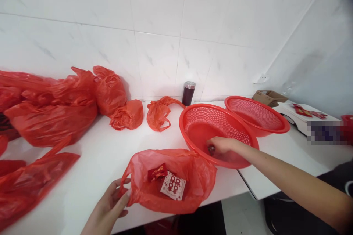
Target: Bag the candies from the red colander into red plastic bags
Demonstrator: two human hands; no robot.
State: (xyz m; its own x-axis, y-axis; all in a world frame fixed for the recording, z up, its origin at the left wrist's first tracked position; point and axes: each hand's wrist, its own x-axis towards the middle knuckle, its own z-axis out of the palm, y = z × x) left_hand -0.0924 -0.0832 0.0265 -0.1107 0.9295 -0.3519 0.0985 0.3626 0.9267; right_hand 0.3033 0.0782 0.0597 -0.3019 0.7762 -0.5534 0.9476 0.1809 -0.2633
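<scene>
An open red plastic bag (193, 187) lies at the front edge of the white counter (110, 154). Inside it are a white packet with red characters (173, 186) and a small red packet (157, 172). My left hand (110, 207) pinches the bag's left rim, holding it open. My right hand (220, 146) reaches into the nearer red mesh basket (198, 117), which tilts toward me, and its fingers are closed on a small dark item (211, 149) that I cannot make out.
A second red basket (256, 114) sits behind the first. Several tied and loose red bags (55, 114) pile up on the left, two smaller ones (143, 114) mid-counter. A dark cylindrical flask (188, 93) stands by the tiled wall. A cardboard box (268, 97) sits far right.
</scene>
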